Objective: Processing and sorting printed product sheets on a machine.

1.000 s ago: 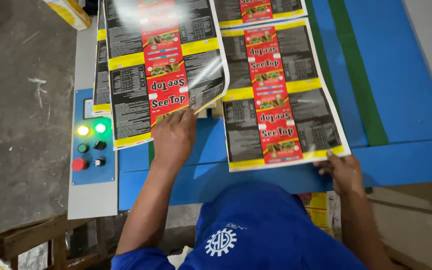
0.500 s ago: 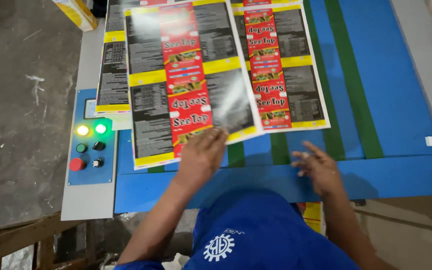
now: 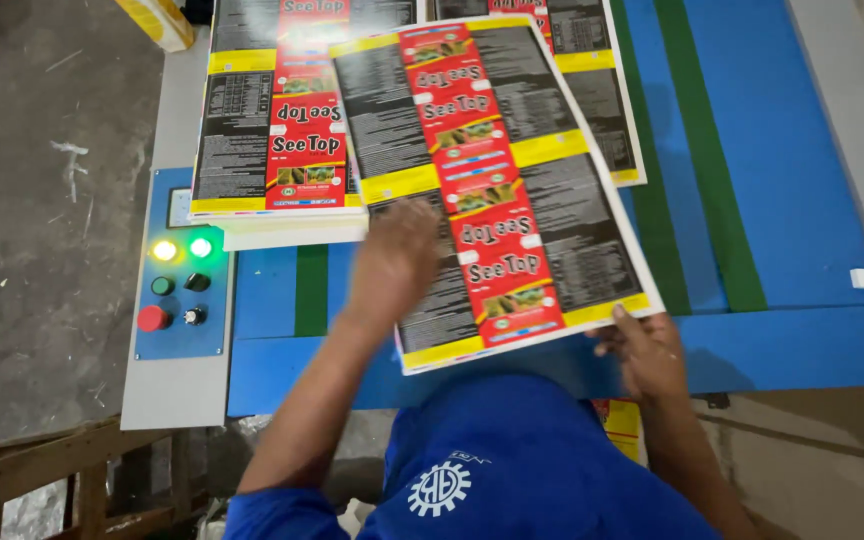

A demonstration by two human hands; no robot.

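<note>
A large printed sheet [image 3: 512, 180], black with a red middle strip and yellow bands, lies tilted across the blue table [image 3: 802, 340]. My left hand [image 3: 397, 255] is on the sheet's left part near its edge, blurred from motion. At the sheet's near right corner my right hand [image 3: 642, 345] pinches the edge. Left of it sits a stack of the same sheets [image 3: 272, 130], and another sheet [image 3: 607, 95] lies partly under the held one at the back.
A blue control panel [image 3: 180, 270] with a lit yellow and a lit green lamp, dark knobs and a red button sits on the left. Green stripes [image 3: 697, 150] run along the table. A small white block [image 3: 862, 278] is at the right. Concrete floor lies left.
The sheet my hands hold has moved to the right and towards me, off the left stack and over the right-hand sheet. My right hand has taken its near corner.
</note>
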